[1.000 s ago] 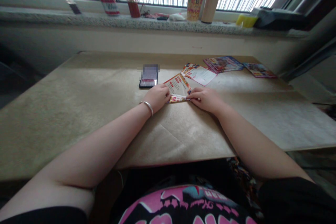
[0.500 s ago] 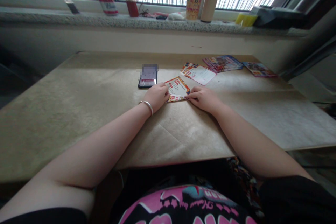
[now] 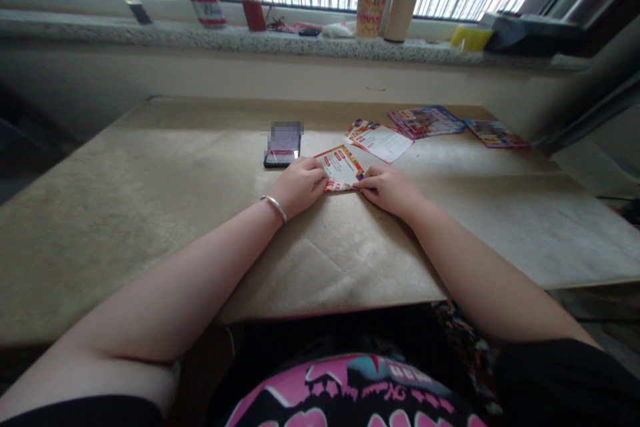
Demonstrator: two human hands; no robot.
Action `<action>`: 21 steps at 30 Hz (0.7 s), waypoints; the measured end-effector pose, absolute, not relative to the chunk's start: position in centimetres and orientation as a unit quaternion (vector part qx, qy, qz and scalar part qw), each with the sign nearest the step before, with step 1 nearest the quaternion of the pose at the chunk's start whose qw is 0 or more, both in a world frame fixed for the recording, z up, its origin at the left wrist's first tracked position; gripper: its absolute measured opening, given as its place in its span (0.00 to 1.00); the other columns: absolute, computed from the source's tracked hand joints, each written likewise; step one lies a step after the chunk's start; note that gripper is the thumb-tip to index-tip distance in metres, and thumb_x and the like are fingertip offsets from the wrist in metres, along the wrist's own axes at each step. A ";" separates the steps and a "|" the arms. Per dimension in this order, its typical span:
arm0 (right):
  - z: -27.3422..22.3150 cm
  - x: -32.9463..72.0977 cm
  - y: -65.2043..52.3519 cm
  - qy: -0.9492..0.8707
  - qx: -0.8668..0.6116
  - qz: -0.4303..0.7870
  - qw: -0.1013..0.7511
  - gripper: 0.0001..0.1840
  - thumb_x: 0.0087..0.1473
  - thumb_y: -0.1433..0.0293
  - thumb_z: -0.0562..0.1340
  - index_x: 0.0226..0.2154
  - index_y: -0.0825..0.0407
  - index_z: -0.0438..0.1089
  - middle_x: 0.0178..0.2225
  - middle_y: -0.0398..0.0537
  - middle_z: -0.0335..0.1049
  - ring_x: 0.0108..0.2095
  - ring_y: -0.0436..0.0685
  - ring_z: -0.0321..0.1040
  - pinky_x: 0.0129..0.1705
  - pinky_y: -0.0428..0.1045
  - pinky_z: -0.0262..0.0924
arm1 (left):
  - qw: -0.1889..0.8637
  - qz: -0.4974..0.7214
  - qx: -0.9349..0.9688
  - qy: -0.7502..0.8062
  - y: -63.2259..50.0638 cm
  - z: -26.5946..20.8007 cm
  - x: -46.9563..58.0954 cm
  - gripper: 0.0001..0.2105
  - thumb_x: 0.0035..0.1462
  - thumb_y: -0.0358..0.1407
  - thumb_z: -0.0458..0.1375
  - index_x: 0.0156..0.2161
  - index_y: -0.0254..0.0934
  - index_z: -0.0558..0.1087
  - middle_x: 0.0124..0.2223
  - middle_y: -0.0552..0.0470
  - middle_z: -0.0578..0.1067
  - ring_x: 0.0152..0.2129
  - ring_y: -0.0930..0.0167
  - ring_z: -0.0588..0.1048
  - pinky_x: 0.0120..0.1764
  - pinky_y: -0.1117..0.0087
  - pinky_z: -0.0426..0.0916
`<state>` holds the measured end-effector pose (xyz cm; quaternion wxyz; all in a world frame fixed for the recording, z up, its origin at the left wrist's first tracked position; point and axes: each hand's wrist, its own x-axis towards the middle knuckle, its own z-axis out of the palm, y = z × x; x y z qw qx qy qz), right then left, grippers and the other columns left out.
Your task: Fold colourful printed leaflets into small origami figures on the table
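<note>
A printed paper leaflet (image 3: 344, 164) with an orange border lies on the table between my hands, its near edge folded up in a narrow strip. My left hand (image 3: 301, 183), with a silver bangle at the wrist, has its fingers curled and pressed on the leaflet's left side. At the near right corner, the fingertips of my right hand (image 3: 387, 188) pinch the folded edge. Just beyond my left hand lies a phone (image 3: 283, 145) with its screen lit. More leaflets (image 3: 384, 141) with white and orange sides are spread a little behind, to the right.
Toward the back right lie a stack of colourful leaflets (image 3: 425, 121) and another small pile (image 3: 496, 133). A beige cover lies over the table (image 3: 150, 213). On the stone windowsill (image 3: 300, 44) stand a red can (image 3: 204, 0), a patterned cup (image 3: 373, 3) and a yellow object (image 3: 471, 38).
My left hand has slid slightly to the right along the folded edge and covers more of it. My right hand stays at the corner. The view has shifted a little.
</note>
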<state>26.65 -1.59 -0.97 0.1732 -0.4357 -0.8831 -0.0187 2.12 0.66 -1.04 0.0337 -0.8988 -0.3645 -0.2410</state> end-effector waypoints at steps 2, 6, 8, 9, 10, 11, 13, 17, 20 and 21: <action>-0.9 26.6 -1.7 -0.882 -0.438 -0.018 0.172 0.14 0.60 0.66 0.59 0.41 0.48 0.80 0.38 0.52 0.75 0.37 0.56 0.71 0.42 0.50 0.63 | 0.047 -0.232 -0.912 -0.336 0.1 -0.8 1.9 0.11 0.62 0.35 0.54 0.37 0.33 0.79 0.42 0.44 0.78 0.43 0.64 0.74 0.51 0.61 0.68; -0.8 26.6 -1.7 -0.880 -0.442 -0.014 0.173 0.13 0.59 0.67 0.60 0.41 0.48 0.80 0.37 0.52 0.74 0.36 0.55 0.70 0.42 0.50 0.63 | 0.040 -0.159 -0.929 -0.333 -0.5 -0.5 1.6 0.14 0.65 0.36 0.51 0.46 0.35 0.78 0.44 0.45 0.79 0.42 0.65 0.77 0.48 0.62 0.71; -0.8 26.7 -1.7 -0.881 -0.442 -0.013 0.171 0.13 0.60 0.67 0.60 0.41 0.48 0.80 0.37 0.53 0.74 0.37 0.55 0.70 0.42 0.50 0.63 | 0.037 -0.140 -0.928 -0.344 -0.3 -0.5 1.7 0.15 0.66 0.36 0.50 0.49 0.36 0.77 0.48 0.46 0.79 0.44 0.64 0.77 0.49 0.62 0.71; -0.8 26.7 -1.7 -0.882 -0.439 -0.014 0.169 0.14 0.60 0.67 0.59 0.42 0.48 0.80 0.37 0.53 0.74 0.37 0.55 0.70 0.42 0.50 0.63 | 0.034 -0.135 -0.928 -0.346 -0.2 -0.6 1.7 0.15 0.66 0.34 0.50 0.50 0.36 0.76 0.49 0.46 0.78 0.46 0.64 0.76 0.51 0.62 0.70; -0.8 26.7 -1.7 -0.884 -0.437 -0.015 0.167 0.14 0.60 0.67 0.59 0.42 0.49 0.80 0.38 0.53 0.75 0.37 0.55 0.70 0.42 0.50 0.63 | 0.031 -0.139 -0.927 -0.347 0.0 -0.7 1.8 0.15 0.66 0.33 0.49 0.51 0.36 0.76 0.50 0.46 0.78 0.48 0.65 0.75 0.53 0.62 0.69; -0.8 26.6 -1.7 -0.886 -0.434 -0.018 0.164 0.14 0.61 0.66 0.58 0.42 0.49 0.80 0.38 0.53 0.75 0.37 0.55 0.70 0.42 0.50 0.63 | 0.026 -0.142 -0.927 -0.347 0.2 -0.8 1.8 0.16 0.66 0.33 0.48 0.51 0.36 0.76 0.51 0.46 0.78 0.49 0.66 0.75 0.54 0.63 0.68; -0.8 26.6 -1.7 -0.888 -0.431 -0.022 0.160 0.15 0.61 0.66 0.58 0.42 0.48 0.80 0.39 0.53 0.75 0.37 0.56 0.70 0.42 0.50 0.63 | 0.024 -0.138 -0.923 -0.358 0.4 -0.9 1.9 0.16 0.66 0.32 0.48 0.51 0.36 0.76 0.52 0.46 0.77 0.50 0.67 0.74 0.56 0.63 0.67; -0.9 26.5 -1.6 -0.887 -0.433 -0.019 0.160 0.15 0.61 0.66 0.58 0.43 0.48 0.80 0.38 0.53 0.75 0.38 0.56 0.70 0.42 0.50 0.63 | 0.029 -0.123 -0.919 -0.374 0.1 -0.7 2.0 0.16 0.65 0.32 0.48 0.50 0.36 0.77 0.52 0.46 0.77 0.49 0.65 0.75 0.54 0.61 0.68; -1.0 26.5 -1.5 -0.886 -0.434 -0.018 0.161 0.15 0.61 0.66 0.58 0.43 0.48 0.80 0.39 0.53 0.75 0.38 0.56 0.70 0.42 0.50 0.63 | 0.028 -0.118 -0.919 -0.375 -0.2 -0.4 2.1 0.17 0.65 0.33 0.47 0.50 0.36 0.77 0.51 0.46 0.77 0.48 0.65 0.75 0.54 0.62 0.68; -1.0 26.5 -1.6 -0.886 -0.435 -0.018 0.161 0.15 0.61 0.66 0.58 0.43 0.48 0.80 0.39 0.53 0.75 0.38 0.56 0.70 0.42 0.50 0.63 | 0.028 -0.117 -0.918 -0.377 -0.3 -0.4 2.1 0.17 0.65 0.33 0.47 0.50 0.35 0.77 0.51 0.46 0.77 0.48 0.65 0.75 0.54 0.62 0.68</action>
